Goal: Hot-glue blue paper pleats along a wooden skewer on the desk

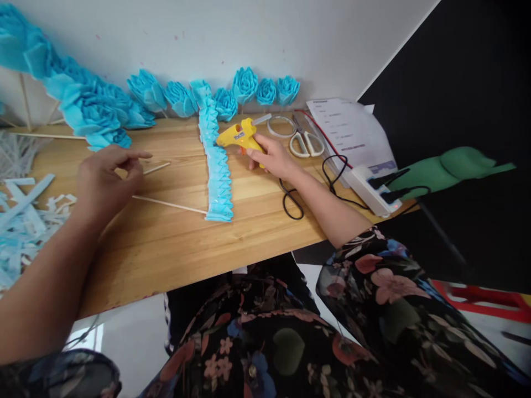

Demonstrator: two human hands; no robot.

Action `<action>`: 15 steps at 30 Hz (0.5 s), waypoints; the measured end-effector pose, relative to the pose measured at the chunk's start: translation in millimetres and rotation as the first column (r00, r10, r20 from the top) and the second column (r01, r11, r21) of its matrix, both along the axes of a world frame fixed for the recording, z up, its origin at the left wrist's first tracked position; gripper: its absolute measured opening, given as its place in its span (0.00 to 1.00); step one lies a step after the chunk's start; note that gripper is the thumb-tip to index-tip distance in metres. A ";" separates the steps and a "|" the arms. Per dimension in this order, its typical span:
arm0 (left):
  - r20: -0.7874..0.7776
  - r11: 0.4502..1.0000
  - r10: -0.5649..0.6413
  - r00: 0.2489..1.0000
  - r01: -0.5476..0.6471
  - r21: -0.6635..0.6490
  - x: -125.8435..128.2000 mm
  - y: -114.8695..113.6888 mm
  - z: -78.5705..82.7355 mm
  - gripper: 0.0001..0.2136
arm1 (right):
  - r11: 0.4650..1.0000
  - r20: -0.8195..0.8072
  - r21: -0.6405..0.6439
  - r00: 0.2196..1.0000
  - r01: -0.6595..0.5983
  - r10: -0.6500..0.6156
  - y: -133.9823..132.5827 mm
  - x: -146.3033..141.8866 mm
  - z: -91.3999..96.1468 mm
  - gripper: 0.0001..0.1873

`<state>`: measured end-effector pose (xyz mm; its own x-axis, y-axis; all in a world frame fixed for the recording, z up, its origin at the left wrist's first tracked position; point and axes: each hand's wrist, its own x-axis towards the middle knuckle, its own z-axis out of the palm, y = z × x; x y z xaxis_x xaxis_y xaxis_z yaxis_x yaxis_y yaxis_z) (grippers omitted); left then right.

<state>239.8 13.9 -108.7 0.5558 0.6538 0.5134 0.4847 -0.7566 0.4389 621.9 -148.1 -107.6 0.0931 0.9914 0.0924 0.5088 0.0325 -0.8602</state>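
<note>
My right hand (271, 157) grips the handle of a yellow hot glue gun (239, 135), whose nozzle points left toward a long folded strip of light blue paper (216, 166) lying on the wooden table (166, 237). My left hand (105, 177) hovers over the table's left part with fingers loosely curled and apart, holding nothing. A thin wooden stick (168, 204) lies just right of that hand and reaches the strip's lower end. A shorter stick (156, 168) lies by the fingertips.
Blue paper roses (244, 85) line the wall at the back, with a bigger cluster (89, 105) at left. Paper scraps (25, 215) pile at far left. Scissors (306, 142), a tape ring (281, 126), a power strip (373, 190) with black cables and printed sheets (352, 130) sit at right.
</note>
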 end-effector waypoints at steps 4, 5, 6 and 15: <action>0.008 1.000 0.005 1.000 -0.005 0.009 0.2 0.1 1.1 0.21 | 0.997 -0.006 0.067 0.999 0.035 -0.035 2.1 1.9 -2.9 0.28; 0.007 1.000 0.008 1.000 -0.008 0.010 0.3 0.2 1.4 0.21 | 0.995 -0.013 0.090 0.999 0.045 -0.044 2.9 2.7 -3.8 0.28; 0.004 1.000 0.012 1.000 -0.012 0.010 0.3 0.2 1.6 0.21 | 0.993 -0.020 0.111 0.999 0.050 -0.048 3.7 3.5 -4.5 0.29; -0.038 0.994 0.083 0.996 -0.085 -0.064 1.8 -6.6 8.5 0.23 | 1.000 0.033 0.014 0.999 0.018 -0.018 1.3 0.1 -1.9 0.30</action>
<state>241.6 7.3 -100.2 0.5148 0.7306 0.4486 0.5614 -0.6827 0.4677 622.1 -146.8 -109.5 0.1076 0.9882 0.1090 0.5377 0.0343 -0.8424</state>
